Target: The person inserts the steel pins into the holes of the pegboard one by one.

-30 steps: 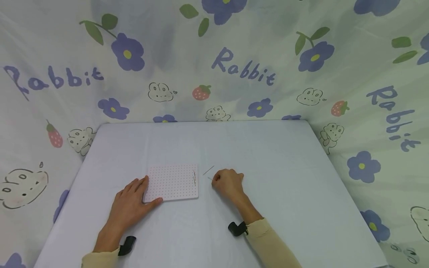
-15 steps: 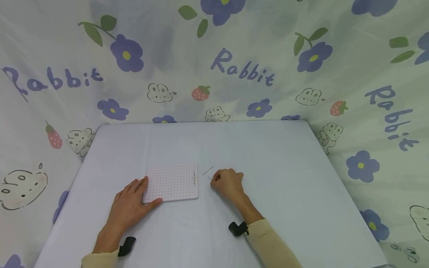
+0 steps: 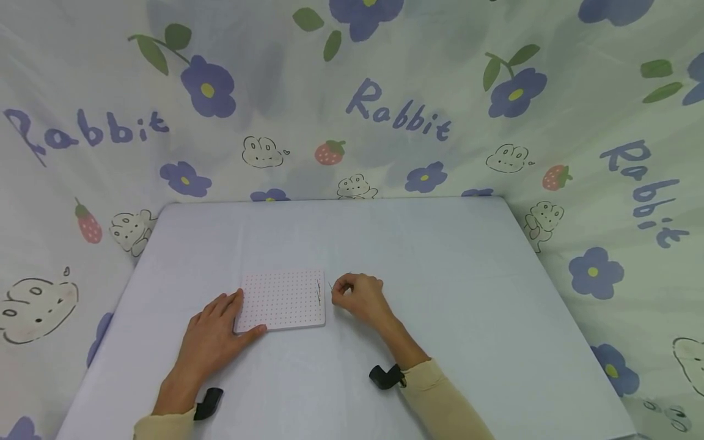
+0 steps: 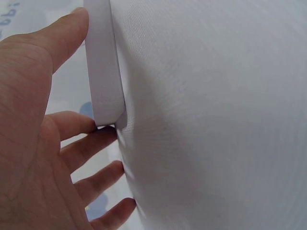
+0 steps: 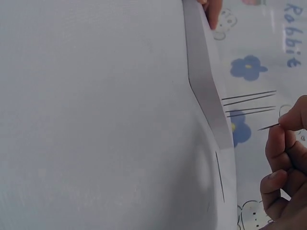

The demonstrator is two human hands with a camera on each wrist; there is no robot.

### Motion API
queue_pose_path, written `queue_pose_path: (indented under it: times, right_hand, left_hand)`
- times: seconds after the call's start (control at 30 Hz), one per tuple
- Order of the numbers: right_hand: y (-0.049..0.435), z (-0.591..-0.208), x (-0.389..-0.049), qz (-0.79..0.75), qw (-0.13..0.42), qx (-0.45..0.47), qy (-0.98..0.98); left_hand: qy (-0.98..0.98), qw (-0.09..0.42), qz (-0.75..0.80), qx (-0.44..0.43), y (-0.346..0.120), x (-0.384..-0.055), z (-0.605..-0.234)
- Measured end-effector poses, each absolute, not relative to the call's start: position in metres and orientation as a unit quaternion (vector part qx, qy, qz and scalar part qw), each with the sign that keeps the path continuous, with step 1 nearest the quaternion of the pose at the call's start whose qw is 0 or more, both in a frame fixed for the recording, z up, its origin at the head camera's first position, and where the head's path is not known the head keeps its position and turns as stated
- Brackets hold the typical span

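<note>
A thin white board (image 3: pixel 280 299) printed with a grid of small dots lies on the table. Several thin dark needles (image 5: pixel 249 98) stand upright near its right edge. At the board's near left corner is my left hand (image 3: pixel 210 337), thumb along the front edge and spread fingers against the left side (image 4: pixel 104 67). Just right of the board my right hand (image 3: pixel 360 296) pinches one needle (image 5: pixel 269 127) between thumb and fingertip, clear of the table. Another needle (image 5: pixel 220 177) lies loose on the table; in the head view the right hand mostly hides it.
White cloth covers the table (image 3: pixel 451 275). A patterned curtain (image 3: pixel 308 110) with flowers and rabbits hangs behind it and along both sides. Dark wrist cameras (image 3: pixel 386 377) sit on both wrists.
My right hand has lifted the needle off the table and moved left, closer to the board's right edge. The left hand and the board have stayed still.
</note>
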State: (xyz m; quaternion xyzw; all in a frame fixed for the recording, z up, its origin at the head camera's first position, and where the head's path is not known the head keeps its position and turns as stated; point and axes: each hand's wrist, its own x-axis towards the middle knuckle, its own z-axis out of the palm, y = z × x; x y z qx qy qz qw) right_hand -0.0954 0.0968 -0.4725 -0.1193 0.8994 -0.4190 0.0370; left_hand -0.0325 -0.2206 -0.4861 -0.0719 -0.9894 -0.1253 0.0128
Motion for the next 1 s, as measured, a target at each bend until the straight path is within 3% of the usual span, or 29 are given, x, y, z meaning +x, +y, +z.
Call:
queue_pose_path:
  times: [1.0]
  right_hand:
    - [0.081,-0.478,-0.09,-0.43,0.057,-0.186,0.881]
  left_hand:
    - [-0.99,0.009,-0.127,-0.067,-0.222,-0.034,-0.486]
